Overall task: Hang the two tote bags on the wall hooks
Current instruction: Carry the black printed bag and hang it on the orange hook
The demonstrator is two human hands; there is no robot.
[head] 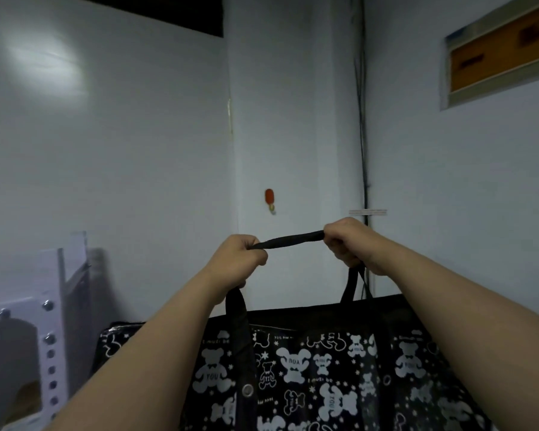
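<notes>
So both hands, left (240, 259) and right (349, 244), are fisted around the black strap handle (290, 240), pulling it taut between them. That black tote bag with white teddy-bear print (308, 368) hangs below, just under the small orange wall hook (269, 199) on the pale wall.

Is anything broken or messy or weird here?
Nothing stands out. The left hand and right hand hold the bear-print tote bag by its strap, stretched level just below the orange wall hook, which looks whole and bare.
</notes>
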